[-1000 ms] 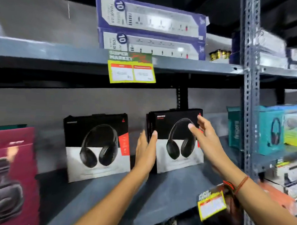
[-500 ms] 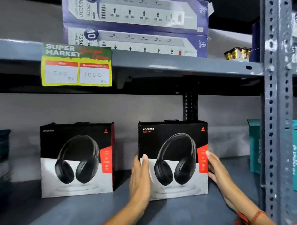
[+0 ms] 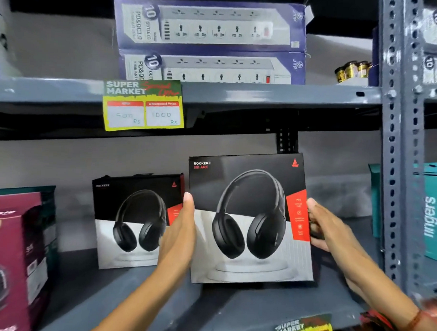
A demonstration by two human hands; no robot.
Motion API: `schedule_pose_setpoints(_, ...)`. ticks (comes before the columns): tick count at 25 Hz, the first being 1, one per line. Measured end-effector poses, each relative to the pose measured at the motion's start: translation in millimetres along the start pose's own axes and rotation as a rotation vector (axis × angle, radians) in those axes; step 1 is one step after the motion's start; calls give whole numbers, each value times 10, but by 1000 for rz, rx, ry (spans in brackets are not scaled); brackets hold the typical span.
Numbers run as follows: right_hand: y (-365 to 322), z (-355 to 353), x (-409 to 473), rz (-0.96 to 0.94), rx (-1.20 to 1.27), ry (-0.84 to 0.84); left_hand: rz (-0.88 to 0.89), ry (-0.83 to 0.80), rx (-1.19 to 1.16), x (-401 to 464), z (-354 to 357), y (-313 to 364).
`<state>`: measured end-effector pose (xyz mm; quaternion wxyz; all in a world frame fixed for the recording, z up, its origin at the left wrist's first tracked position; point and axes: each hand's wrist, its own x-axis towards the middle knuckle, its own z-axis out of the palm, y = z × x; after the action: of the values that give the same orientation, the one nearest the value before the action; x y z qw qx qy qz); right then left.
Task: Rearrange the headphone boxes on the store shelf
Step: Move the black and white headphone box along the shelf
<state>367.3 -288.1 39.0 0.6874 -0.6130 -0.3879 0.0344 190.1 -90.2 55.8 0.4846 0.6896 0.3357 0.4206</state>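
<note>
On the grey metal shelf (image 3: 231,313), a black-and-white cardboard headphone box marked ROCKERZ (image 3: 250,216) is gripped between two bare hands. The left hand (image 3: 179,235) lies flat against the box's left edge, fingers pressed together, the thumb tip reaching onto the front face near the upper part of that edge. The right hand (image 3: 327,229) clasps the right edge beside the red side panel, thumb at the front and the other fingers curled around behind; how those hidden fingers sit cannot be told. The box stands upright and tilts slightly, its front facing the camera; its bottom edge seems to be just above or barely touching the shelf, though the view does not settle which.

Just to its left and farther back stands a second, matching black-and-white headphone box (image 3: 135,221), upright on the shelf and partly covered by the left hand. At the far left sits a maroon cardboard box with a headphone picture (image 3: 10,256), blurred. A teal box (image 3: 433,214) stands at the right, beyond the perforated grey steel upright (image 3: 398,153).

On the shelf above lie two stacked purple-and-white power strip boxes (image 3: 210,42). A yellow and green price tag reading SUPER MARKET (image 3: 142,105) hangs from that upper shelf's front edge.
</note>
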Motion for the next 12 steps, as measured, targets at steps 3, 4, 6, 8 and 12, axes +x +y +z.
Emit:
schedule_pose_setpoints(3,-107,225,-106,-7,28,-18,-19,17,-15,-96,-235,11)
schedule_pose_setpoints(4,-106,302,-130,-2,41,-26,-25,25,-27,-113,-300,-12)
schedule_pose_setpoints(6,-86,532,-152,8,55,-60,-35,76,-64,-121,-485,-82)
schedule_pose_setpoints(8,-66,862,-130,28,69,-100,-29,142,-106,-79,-693,-182)
schedule_pose_setpoints(12,31,1515,5,106,162,-198,-44,253,-135,195,-1080,-402)
